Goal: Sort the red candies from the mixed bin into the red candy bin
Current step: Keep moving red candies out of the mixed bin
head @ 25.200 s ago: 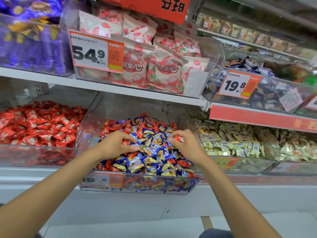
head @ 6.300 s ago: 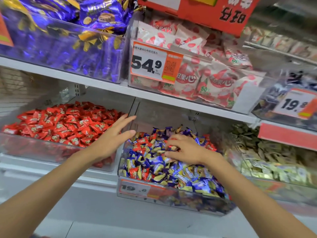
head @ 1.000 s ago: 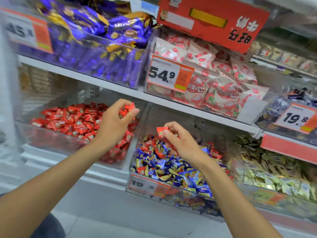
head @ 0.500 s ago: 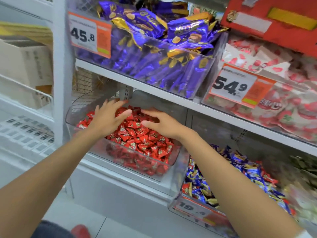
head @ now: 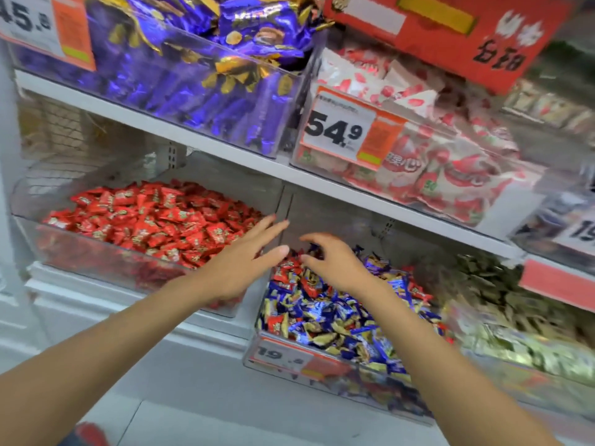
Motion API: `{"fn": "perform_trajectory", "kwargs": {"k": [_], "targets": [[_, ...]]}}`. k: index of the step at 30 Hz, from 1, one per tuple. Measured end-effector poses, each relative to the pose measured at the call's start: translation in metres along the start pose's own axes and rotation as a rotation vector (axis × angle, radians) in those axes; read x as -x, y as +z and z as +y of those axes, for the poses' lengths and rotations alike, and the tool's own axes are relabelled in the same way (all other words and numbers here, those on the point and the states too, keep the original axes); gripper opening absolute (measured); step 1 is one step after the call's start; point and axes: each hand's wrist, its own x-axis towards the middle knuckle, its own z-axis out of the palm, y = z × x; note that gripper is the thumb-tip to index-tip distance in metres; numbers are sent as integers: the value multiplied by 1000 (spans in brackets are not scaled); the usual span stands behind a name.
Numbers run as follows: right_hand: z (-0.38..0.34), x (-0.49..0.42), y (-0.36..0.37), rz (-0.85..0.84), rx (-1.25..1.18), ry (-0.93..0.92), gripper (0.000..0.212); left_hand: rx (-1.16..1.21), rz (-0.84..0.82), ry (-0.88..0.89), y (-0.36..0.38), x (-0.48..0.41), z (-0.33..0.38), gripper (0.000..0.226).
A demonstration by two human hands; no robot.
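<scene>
Logging both hands at the lower shelf row. The left grip (head: 241, 262) is spread flat, fingers straight, with nothing in it. It hovers over the near right corner of the red candy bin (head: 22, 194), its fingertips reaching across the clear side walls (head: 285, 201) where that bin meets the mixed bin (head: 354, 383). The right grip (head: 335, 262) sits just beside it over the back of the mixed bin, fingers loosely curled downward, thumb apart from them; we see no candy in it.

Red candies (head: 154, 220) fill the left bin in a heap. In the mixed bin, a few red pieces (head: 278, 323) lie scattered among blue and gold wrappers (head: 338, 317), mostly along its left side and near the right grip's fingertips. An orange price tag (head: 280, 354) reading 19 covers part of that bin's front wall.

A white shelf board (head: 225, 152) runs directly above both bins and overhangs their rear halves. On it stand a clear bin of purple bags (head: 193, 82) and, to the right, white-and-red bags (head: 434, 165) behind a 54.9 tag (head: 338, 130). A red sign (head: 450, 27) hangs above these. Right of the mixed bin, pale gold candies (head: 515, 317) appear blurred.
</scene>
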Motion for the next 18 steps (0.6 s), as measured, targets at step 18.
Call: {"fn": "perform_trajectory", "kwargs": {"k": [18], "targets": [[61,33,-21,-215,76,-4,10,90,42,-59,-1,2,5,73]]}}
